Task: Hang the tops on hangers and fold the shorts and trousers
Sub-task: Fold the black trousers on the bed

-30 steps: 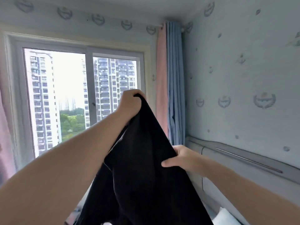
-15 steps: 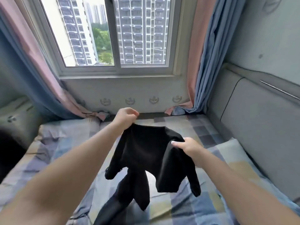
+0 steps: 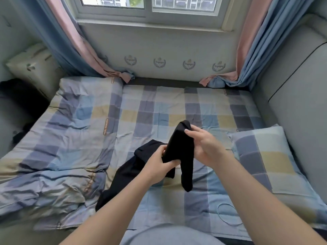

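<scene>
You are holding the black garment (image 3: 180,147) in both hands above the middle of the bed, slightly right of centre. Your left hand (image 3: 157,163) is gripping the lower left edge of the bunched cloth, with its fingers curled round the fabric and its thumb lying along the near side. Your right hand (image 3: 206,147) is pinching the upper part of the garment from the right, with one fingertip pressing on the near face of the cloth close to its top fold; the other fingers are partly hidden, so you cannot tell how they lie. The top fold is pointing toward the far wall. One narrow end of the garment is hanging down between your forearms, and it is not clear whether it is touching the sheet. A second, longer part is trailing down and to the left, lying on the checked bed sheet (image 3: 159,106) beside the rumpled checked duvet (image 3: 62,138), which is covering the left half of the bed. A matching pillow (image 3: 261,160) is lying on the right, against the grey padded headboard (image 3: 292,89). A thin cord loop (image 3: 228,215) is lying on the sheet near your right forearm. Pink and blue curtains (image 3: 253,46) are hanging at both sides of the window (image 3: 148,9) on the far wall.
</scene>
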Demonstrator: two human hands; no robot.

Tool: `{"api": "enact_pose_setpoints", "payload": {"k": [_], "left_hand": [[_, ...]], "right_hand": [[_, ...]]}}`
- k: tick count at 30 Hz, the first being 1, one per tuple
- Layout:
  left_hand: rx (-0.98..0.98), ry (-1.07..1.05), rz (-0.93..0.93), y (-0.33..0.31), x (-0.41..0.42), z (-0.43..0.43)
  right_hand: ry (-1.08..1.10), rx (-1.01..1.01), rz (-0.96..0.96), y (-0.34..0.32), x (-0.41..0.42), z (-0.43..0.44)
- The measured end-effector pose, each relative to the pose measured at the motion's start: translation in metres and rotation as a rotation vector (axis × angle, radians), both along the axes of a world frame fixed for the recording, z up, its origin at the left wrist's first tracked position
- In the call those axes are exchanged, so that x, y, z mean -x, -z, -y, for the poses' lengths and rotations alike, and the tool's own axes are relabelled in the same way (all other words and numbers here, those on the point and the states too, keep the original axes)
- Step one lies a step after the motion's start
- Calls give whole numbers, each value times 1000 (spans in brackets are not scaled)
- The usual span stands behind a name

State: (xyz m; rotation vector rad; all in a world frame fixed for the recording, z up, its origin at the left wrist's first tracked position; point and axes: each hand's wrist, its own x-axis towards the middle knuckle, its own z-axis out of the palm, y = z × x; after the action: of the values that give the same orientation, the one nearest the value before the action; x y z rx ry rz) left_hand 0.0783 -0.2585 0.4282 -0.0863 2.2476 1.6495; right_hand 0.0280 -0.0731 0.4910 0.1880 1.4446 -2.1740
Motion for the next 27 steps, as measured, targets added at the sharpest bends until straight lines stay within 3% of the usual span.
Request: {"api": "enact_pose_setpoints", "payload": {"k": [6,9,12,20,24,27], "left_hand": [[-123,-111,6,-11,-1,11],[-246,-219,102,-16,-2,10],[-420,-341,230,-16,-3,9],[-560,-293,411,-23,-14,4],[-441,-284,363,-15,-17,7],[-48,-197,236,-3,-19,5]], "right_hand": [[-70,230,-145,6,-31,-8],[-54,21,-99,17,-53,-14],[-219,-259,-131,37,-83,-16],[-153,-487,-94,75,-104,-21],[88,-654,-77,77,-95,-48],[295,-732,-147,53,-84,-76]]}}
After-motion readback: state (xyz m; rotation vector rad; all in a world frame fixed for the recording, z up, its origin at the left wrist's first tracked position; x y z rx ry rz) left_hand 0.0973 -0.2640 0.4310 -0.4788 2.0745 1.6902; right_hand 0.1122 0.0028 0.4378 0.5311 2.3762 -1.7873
